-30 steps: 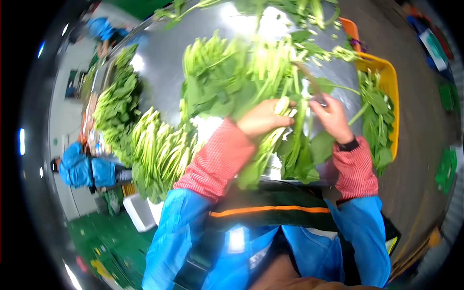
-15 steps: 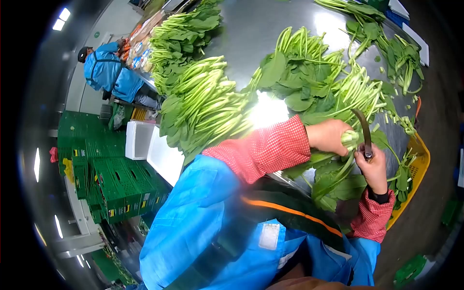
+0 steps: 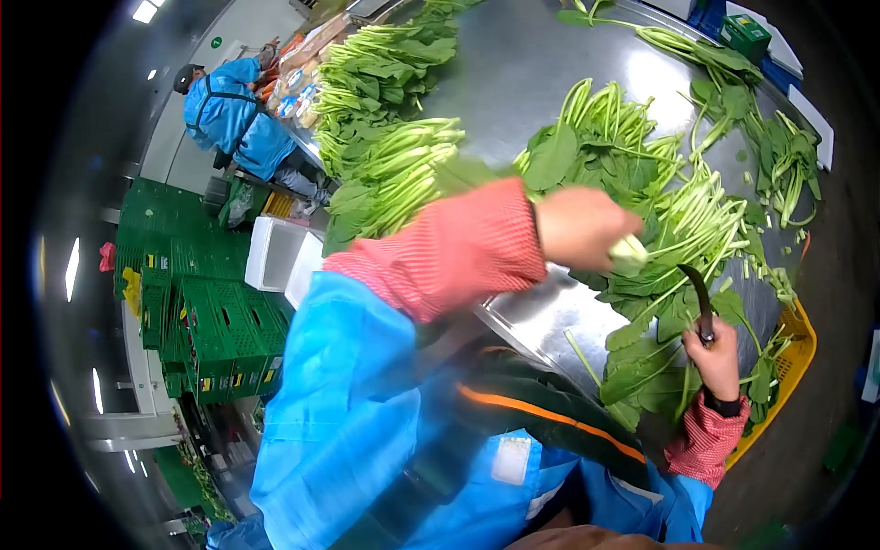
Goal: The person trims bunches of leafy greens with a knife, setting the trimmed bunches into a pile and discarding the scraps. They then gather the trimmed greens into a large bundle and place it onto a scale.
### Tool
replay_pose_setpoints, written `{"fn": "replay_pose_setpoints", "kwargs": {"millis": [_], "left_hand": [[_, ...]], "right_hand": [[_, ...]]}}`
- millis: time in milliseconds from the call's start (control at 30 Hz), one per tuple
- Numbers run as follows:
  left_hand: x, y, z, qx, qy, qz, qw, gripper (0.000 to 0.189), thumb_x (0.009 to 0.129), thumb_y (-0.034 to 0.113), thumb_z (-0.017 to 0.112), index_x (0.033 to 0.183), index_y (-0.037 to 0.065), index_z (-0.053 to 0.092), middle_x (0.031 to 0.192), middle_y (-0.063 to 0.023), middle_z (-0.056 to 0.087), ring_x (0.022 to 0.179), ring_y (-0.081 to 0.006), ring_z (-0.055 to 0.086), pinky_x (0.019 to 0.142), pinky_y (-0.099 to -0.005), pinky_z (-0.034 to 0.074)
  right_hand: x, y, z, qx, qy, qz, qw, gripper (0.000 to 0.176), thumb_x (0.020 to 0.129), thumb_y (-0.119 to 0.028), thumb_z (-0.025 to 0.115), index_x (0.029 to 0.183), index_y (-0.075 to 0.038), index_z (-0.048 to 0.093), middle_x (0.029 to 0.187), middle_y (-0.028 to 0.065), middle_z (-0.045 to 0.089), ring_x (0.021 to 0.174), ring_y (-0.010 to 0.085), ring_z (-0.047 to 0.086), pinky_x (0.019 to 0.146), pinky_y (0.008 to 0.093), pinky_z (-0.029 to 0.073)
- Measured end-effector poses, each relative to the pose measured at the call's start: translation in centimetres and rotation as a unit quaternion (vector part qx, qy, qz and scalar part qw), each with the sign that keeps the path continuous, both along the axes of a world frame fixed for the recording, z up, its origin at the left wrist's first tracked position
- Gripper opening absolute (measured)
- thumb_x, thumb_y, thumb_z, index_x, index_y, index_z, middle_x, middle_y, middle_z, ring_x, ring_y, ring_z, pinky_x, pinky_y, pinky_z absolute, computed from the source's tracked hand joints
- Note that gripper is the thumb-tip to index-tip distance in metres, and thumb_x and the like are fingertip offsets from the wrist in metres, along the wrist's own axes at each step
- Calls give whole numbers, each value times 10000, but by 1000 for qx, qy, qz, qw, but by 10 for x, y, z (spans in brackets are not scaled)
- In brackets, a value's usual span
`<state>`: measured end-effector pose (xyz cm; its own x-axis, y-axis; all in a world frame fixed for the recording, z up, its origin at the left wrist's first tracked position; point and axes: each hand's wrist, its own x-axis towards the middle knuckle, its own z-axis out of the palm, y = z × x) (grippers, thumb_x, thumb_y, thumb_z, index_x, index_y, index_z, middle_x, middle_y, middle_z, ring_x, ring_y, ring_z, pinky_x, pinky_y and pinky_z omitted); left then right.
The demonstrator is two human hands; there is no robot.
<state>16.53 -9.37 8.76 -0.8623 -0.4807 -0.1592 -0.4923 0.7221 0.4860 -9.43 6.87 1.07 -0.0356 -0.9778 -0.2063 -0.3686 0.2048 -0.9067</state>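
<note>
My left hand (image 3: 587, 229), somewhat blurred, is closed around a bunch of leafy greens whose pale cut stem ends (image 3: 629, 254) stick out past the fingers. My right hand (image 3: 713, 356) grips the handle of a small curved knife (image 3: 698, 291), its blade pointing up and away from me. Loose greens (image 3: 642, 374) lie by the table edge beside the right hand. Beyond both hands spreads a heap of green stalks and leaves (image 3: 697, 215) on the metal table (image 3: 513, 55). Bunches laid side by side (image 3: 399, 174) form a row to the left, partly behind my left sleeve.
A yellow crate (image 3: 796, 353) stands at the table's right edge. More greens (image 3: 788, 170) lie at the far right. Green crates (image 3: 220, 321) and a white foam box (image 3: 275, 252) are at the left, with a person in blue (image 3: 220, 105) beyond.
My left hand has moved left with the bunch, away from the knife. My right hand has lowered slightly and still holds the knife. The view has shifted a little.
</note>
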Motion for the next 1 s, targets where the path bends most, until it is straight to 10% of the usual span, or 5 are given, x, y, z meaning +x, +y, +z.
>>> {"fn": "replay_pose_setpoints", "kwargs": {"millis": [267,400,567,800,1000], "left_hand": [[155,-103,-25,-483,-12,194,854,300,675,-3,570,963,76,546,778,-124,560,761,-331,548,684,-439,445],[267,-126,-136,-293,-177,403,849,901,658,564,747,1361,114,407,1095,-248,561,1032,-411,535,896,-455,439],[229,-101,-122,-268,-85,476,833,856,739,566,690,1376,76,395,1249,-264,465,1133,-412,482,946,-458,412],[82,-76,-100,-199,177,261,928,501,785,188,735,1224,43,541,1115,-147,598,1056,-273,563,912,-372,438],[-48,-25,-127,209,196,190,939,409,828,126,701,1195,-1,574,1088,-98,650,1016,-183,606,908,-310,472]], "right_hand": [[-66,37,-54,192,-12,-77,978,187,807,-159,688,851,7,614,686,-23,554,629,77,486,568,259,418],[-85,24,-95,22,65,-264,962,364,826,-220,683,1087,18,599,893,104,665,767,177,592,719,314,475],[-86,-35,-126,-127,133,-312,932,361,826,-281,675,1002,28,613,800,181,637,694,260,616,635,347,464],[-49,-120,-131,9,182,-320,930,542,758,-482,690,918,28,600,791,222,651,748,370,643,673,442,491],[-45,-103,-148,-101,52,-306,945,270,759,-232,646,830,17,568,668,141,593,607,275,574,605,379,459]]}}
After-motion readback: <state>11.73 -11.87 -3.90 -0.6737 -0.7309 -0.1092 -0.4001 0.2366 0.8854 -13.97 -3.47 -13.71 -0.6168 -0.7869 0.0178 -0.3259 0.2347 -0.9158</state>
